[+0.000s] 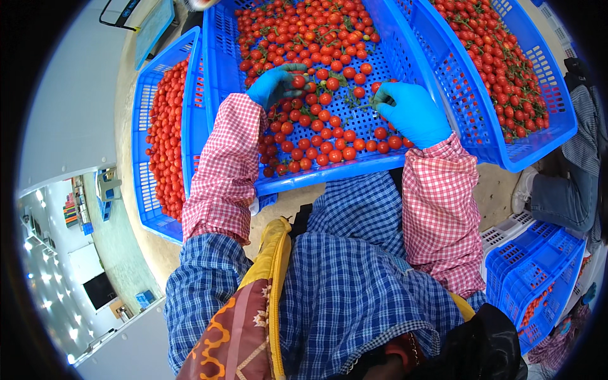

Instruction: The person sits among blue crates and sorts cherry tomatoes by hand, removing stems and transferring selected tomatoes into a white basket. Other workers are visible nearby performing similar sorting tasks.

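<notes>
A blue perforated plastic crate (304,183) stands before me, with many red cherry tomatoes (349,153) and bits of green stem (351,99) lying in it. Over its left part, my left hand (280,85) in a blue glove has its fingers curled around a cherry tomato (299,81); other tomatoes lie close beneath. My right hand (411,111), gloved too, is over the crate's right side with thumb and fingertips brought together at a green stem piece. Part of that grip is hidden behind the fingers.
To the left stands a blue crate (142,190) of cherry tomatoes (171,142). Another blue crate (527,159) at the right holds tomatoes with green stems (513,95). Stacked blue crates (527,266) are at lower right, near another person's leg (565,199).
</notes>
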{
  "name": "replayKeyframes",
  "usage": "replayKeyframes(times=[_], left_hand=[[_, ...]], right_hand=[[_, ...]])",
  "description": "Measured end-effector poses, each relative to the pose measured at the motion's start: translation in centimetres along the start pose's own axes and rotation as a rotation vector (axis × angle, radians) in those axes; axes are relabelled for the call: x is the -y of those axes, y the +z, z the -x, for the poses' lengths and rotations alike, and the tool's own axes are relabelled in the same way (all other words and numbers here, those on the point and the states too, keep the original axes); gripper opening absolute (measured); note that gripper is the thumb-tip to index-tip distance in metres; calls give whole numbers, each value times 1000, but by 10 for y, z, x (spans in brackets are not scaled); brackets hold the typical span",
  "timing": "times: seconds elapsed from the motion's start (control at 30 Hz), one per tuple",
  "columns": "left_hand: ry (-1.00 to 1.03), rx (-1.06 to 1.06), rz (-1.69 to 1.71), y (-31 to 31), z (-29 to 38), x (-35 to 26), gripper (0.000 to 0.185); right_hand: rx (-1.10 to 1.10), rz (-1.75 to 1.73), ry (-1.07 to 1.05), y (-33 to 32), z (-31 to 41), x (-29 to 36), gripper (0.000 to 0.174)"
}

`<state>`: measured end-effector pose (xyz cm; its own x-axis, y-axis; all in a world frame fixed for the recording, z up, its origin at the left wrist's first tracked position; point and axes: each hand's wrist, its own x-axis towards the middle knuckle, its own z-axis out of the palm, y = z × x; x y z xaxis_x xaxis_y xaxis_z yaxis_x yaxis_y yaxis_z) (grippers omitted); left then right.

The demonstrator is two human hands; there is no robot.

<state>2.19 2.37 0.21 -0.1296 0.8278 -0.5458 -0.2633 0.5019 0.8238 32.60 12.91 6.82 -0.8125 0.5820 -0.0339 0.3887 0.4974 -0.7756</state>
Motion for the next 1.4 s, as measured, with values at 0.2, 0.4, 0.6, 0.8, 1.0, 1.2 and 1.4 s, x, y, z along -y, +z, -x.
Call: replayKeyframes(times=[0.2, 0.4, 0.6, 0.8, 1.0, 1.2, 1.4], left_hand=[[229, -531, -600, -2, -11, -1, 26], [228, -356, -1250, 8, -21, 20, 36], [293, -229, -1092, 21, -21, 13, 45], [318, 234, -191, 62, 2, -12, 50], [79, 341, -26, 102, 30, -25, 77], [123, 451, -129, 121, 46, -35, 69], [496, 220, -433, 127, 46, -44, 40]], right_hand=[[94, -29, -14, 4, 4, -1, 17], [53, 51, 24, 4, 3, -1, 19], [-35, -49, 5, 6, 1, 1, 19], [-136, -140, 10, 3, -2, 14, 34], [-230, -423, -102, 5, -7, 35, 36], [-238, -451, -33, 6, -8, 39, 14], [-280, -436, 13, 6, -9, 35, 11]])
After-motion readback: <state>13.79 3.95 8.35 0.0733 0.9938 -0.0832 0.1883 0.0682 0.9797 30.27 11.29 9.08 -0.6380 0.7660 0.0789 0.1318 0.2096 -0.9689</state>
